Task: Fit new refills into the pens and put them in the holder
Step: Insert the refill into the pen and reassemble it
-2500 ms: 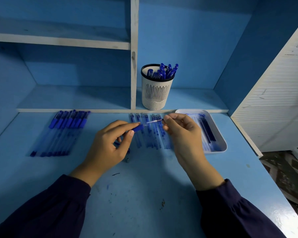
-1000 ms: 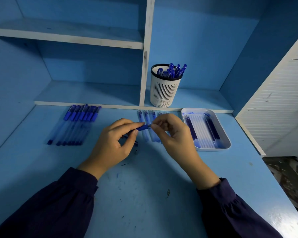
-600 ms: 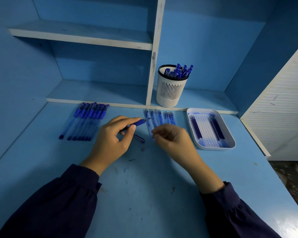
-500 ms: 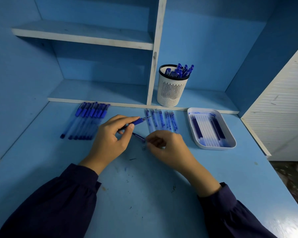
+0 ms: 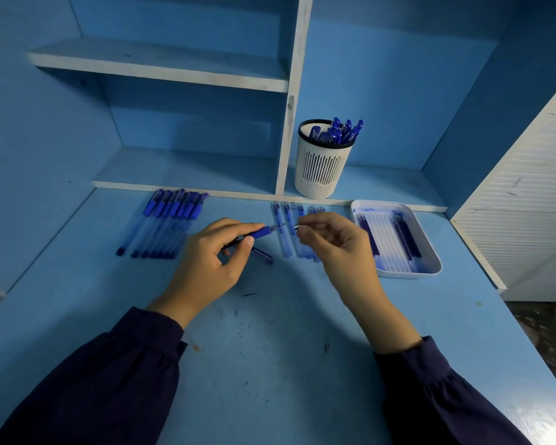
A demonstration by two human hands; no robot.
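My left hand point(image 5: 212, 261) grips a blue pen barrel point(image 5: 260, 233) whose thin refill point sticks out to the right. My right hand point(image 5: 334, 248) pinches a small silvery tip piece point(image 5: 297, 227) just right of that point, a small gap between them. A blue pen cap point(image 5: 263, 254) lies on the desk under my left fingers. Behind my hands lies a row of clear refills point(image 5: 289, 236). A row of capped blue pens point(image 5: 164, 223) lies at the left. The white slotted holder point(image 5: 321, 168) with several pens stands on the low shelf.
A white tray point(image 5: 430, 271) with refills and dark pieces sits at the right of the blue desk point(image 5: 270, 348). A white slatted panel point(image 5: 527, 203) bounds the right side. Shelves and an upright divider point(image 5: 288, 123) rise behind.
My right hand dipped to the desk near the cap, then rose with a small silvery piece toward the pen's point. My left hand kept holding the barrel. The view shifted left.
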